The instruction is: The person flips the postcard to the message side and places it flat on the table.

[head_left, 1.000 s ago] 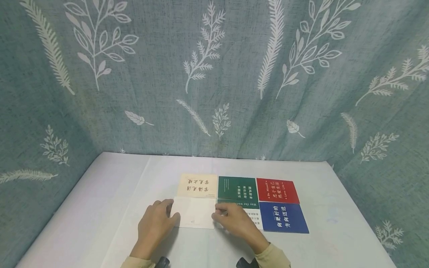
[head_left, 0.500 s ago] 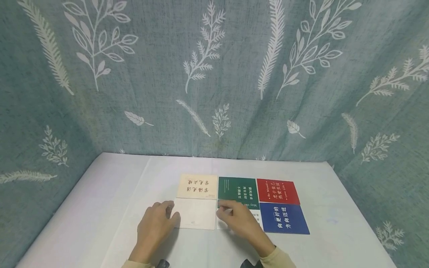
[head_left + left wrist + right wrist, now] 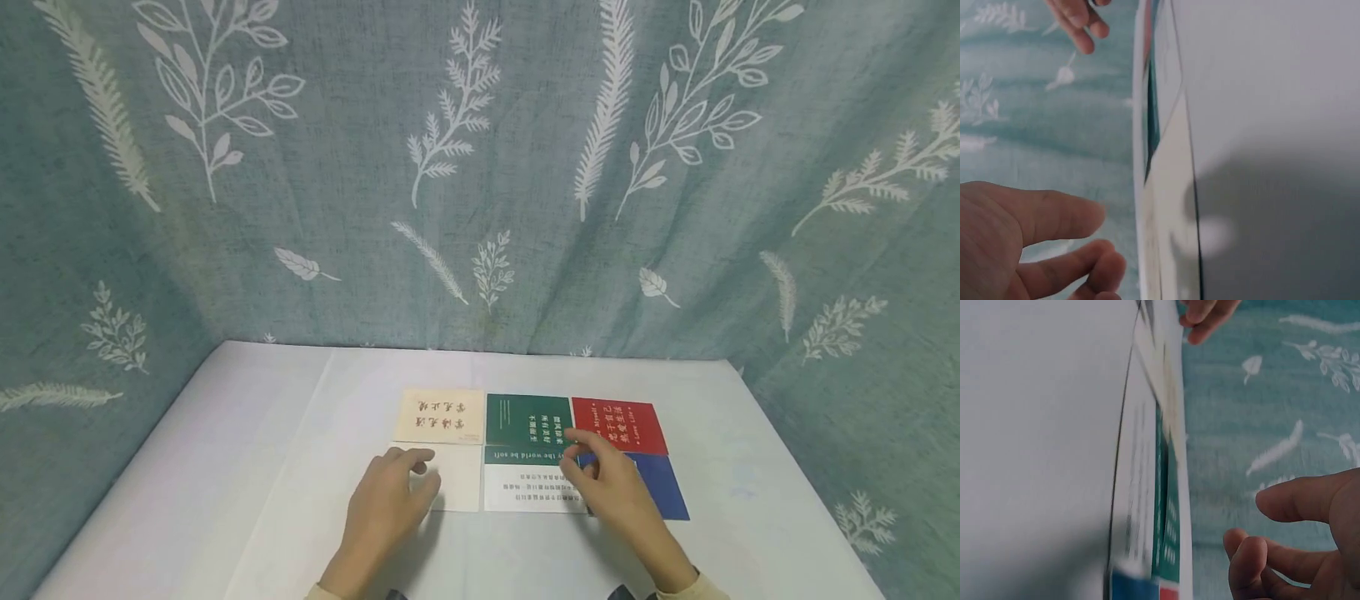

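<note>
Six flat cards lie in two rows of three. The back row has a cream card with brown characters [image 3: 438, 415], a green card [image 3: 517, 417] and a red card [image 3: 645, 427]. Nearer the person are a plain cream card [image 3: 459, 479], a white card with a green band [image 3: 534, 493] and a blue card [image 3: 667, 492]. My left hand [image 3: 388, 504] hovers over the left end of the plain cream card, thumb and fingers apart, holding nothing. Raised over the blue card, my right hand [image 3: 622, 496] is likewise without anything between its fingers and hides part of it.
A white tabletop [image 3: 300, 467] carries the cards. Behind it and along both sides hangs a teal curtain [image 3: 352, 150] with white leaf patterns. Dark straps or mounts show near both wrists.
Both hands first held the plain cream card's ends. The card now lies flat, released; the right hand has moved right over the blue card, uncovering the white-and-green card. The left hand shifted slightly right.
</note>
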`<action>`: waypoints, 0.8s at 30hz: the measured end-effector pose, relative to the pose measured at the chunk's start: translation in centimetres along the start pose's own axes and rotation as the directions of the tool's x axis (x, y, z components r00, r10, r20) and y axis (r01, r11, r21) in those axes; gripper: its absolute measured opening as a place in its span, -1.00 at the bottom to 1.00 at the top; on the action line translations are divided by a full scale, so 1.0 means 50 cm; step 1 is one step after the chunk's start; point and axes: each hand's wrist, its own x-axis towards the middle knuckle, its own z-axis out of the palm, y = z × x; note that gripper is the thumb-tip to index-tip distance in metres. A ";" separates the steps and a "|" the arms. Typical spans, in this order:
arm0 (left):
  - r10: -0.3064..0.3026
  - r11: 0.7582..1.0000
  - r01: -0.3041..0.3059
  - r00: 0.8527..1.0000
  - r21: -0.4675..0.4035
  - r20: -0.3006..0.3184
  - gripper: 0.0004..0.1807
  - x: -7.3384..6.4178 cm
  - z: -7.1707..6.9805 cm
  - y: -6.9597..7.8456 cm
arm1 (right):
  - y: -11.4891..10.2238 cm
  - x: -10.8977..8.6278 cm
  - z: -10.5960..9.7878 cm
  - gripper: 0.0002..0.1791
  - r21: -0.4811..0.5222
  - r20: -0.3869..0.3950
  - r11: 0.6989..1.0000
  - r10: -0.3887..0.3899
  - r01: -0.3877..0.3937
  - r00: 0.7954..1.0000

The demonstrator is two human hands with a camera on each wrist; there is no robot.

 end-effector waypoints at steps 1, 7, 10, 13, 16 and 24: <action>0.016 1.000 -0.016 1.000 -0.003 0.003 -0.71 0.000 0.008 0.007 | 0.007 -0.002 -0.007 -0.49 -0.015 -0.010 1.000 0.010 -0.010 1.000; 0.116 0.993 -0.116 0.993 -0.006 0.033 -0.71 0.004 0.053 0.044 | 0.041 -0.014 -0.035 -0.43 -0.125 -0.033 0.990 0.062 -0.065 0.998; 0.150 0.989 -0.150 0.988 0.000 0.046 -0.72 0.009 0.068 0.058 | 0.052 -0.019 -0.041 -0.43 -0.152 -0.033 0.986 0.059 -0.064 0.998; 0.156 0.988 -0.157 0.986 0.008 0.062 -0.73 0.013 0.077 0.068 | 0.058 -0.023 -0.042 -0.44 -0.165 -0.028 0.985 0.049 -0.053 0.998; 0.145 0.989 -0.147 0.986 0.021 0.080 -0.74 0.014 0.081 0.075 | 0.063 -0.025 -0.037 -0.47 -0.180 -0.014 0.983 0.035 -0.037 0.999; 0.091 0.994 -0.097 0.989 0.047 0.116 -0.74 0.013 0.089 0.086 | 0.065 -0.027 -0.015 -0.51 -0.231 0.035 0.972 0.043 -0.033 0.998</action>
